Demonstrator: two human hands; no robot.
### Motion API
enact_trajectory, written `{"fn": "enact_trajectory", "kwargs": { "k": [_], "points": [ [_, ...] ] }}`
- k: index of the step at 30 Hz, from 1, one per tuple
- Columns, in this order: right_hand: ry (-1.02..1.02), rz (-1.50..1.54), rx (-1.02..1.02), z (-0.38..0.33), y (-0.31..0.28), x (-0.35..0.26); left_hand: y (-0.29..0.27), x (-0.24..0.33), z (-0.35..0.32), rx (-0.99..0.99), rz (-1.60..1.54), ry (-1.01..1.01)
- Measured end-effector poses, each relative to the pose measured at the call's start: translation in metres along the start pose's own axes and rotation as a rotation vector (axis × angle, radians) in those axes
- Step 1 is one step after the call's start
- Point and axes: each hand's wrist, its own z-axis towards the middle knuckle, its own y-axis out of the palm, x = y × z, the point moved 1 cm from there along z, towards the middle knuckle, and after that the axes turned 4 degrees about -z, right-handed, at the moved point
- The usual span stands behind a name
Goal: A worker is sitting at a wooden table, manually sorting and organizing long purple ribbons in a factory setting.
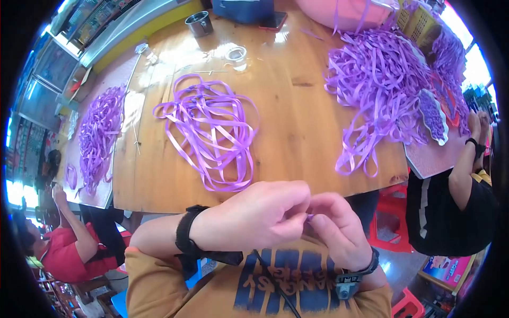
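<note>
Close to my body, just off the table's near edge, my left hand (254,217) and my right hand (342,230) meet with fingers pinched together. Between their fingertips shows a small purple piece (309,217); most of it is hidden, so I cannot tell whether it is ribbon. Beyond my left hand, a loose coil of shiny purple ribbon (238,132) lies on the wooden table (291,122). A much larger heap of purple ribbon (379,74) spreads over the table's right side, with strands trailing toward me.
Another ribbon pile (101,135) lies at the left. Farther back are a metal mug (199,24), a clear cup (236,54), a phone (274,21) and a pink container (347,11). A white dish (432,116) of small purple pieces stands at right. People work on both sides.
</note>
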Motion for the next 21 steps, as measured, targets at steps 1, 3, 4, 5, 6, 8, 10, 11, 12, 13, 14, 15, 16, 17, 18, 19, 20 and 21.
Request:
{"fn": "enact_trajectory", "kwargs": {
  "k": [1, 3, 4, 5, 6, 8, 10, 11, 12, 13, 14, 15, 16, 17, 18, 19, 20, 21],
  "points": [
    [-0.013, -0.118, 0.052, 0.001, -0.003, 0.003, 0.0, -0.002, 0.001, -0.023, 0.005, -0.029],
    [0.003, -0.154, 0.068, 0.003, -0.006, 0.002, -0.006, -0.001, 0.005, -0.062, 0.077, -0.059],
    [0.024, -0.189, 0.092, 0.004, -0.007, 0.001, -0.014, 0.004, 0.009, 0.024, 0.199, -0.024],
    [0.022, -0.188, 0.091, 0.005, -0.008, -0.001, -0.026, 0.001, 0.015, 0.167, 0.282, 0.074],
    [0.029, -0.135, 0.14, 0.006, -0.01, -0.002, -0.045, -0.005, 0.026, 0.276, 0.337, 0.141],
    [0.033, -0.079, 0.194, 0.004, -0.011, -0.004, -0.091, -0.018, 0.051, 0.487, 0.489, 0.169],
    [-0.048, 0.003, 0.294, 0.003, -0.011, -0.007, -0.14, -0.041, 0.077, 0.604, 0.685, 0.162],
    [-0.032, 0.044, 0.302, 0.002, -0.008, -0.012, -0.158, -0.054, 0.078, 0.674, 0.858, 0.159],
    [-0.036, 0.041, 0.304, 0.001, -0.01, -0.01, -0.169, -0.068, 0.087, 0.702, 0.909, 0.012],
    [-0.055, 0.09, 0.261, -0.003, -0.015, -0.008, -0.174, -0.075, 0.092, 0.728, 0.958, -0.137],
    [-0.073, 0.139, 0.218, -0.006, -0.016, -0.007, -0.176, -0.081, 0.095, 0.73, 0.96, -0.132],
    [-0.079, 0.139, 0.23, -0.008, -0.016, -0.007, -0.176, -0.086, 0.102, 0.713, 1.007, -0.237],
    [-0.075, 0.149, 0.257, -0.011, -0.015, -0.008, -0.176, -0.091, 0.108, 0.695, 1.052, -0.342],
    [-0.071, 0.16, 0.282, -0.012, -0.015, -0.008, -0.179, -0.094, 0.113, 0.645, 1.04, -0.381],
    [-0.072, 0.162, 0.299, -0.014, -0.017, -0.007, -0.18, -0.096, 0.119, 0.632, 1.039, -0.369],
    [-0.071, 0.177, 0.296, -0.016, -0.02, -0.006, -0.181, -0.098, 0.125, 0.589, 1.024, -0.411],
    [-0.069, 0.193, 0.292, -0.017, -0.022, -0.005, -0.182, -0.101, 0.13, 0.546, 1.01, -0.454],
    [-0.069, 0.195, 0.302, -0.019, -0.022, -0.006, -0.186, -0.105, 0.132, 0.537, 1.01, -0.447]
  ]
}}
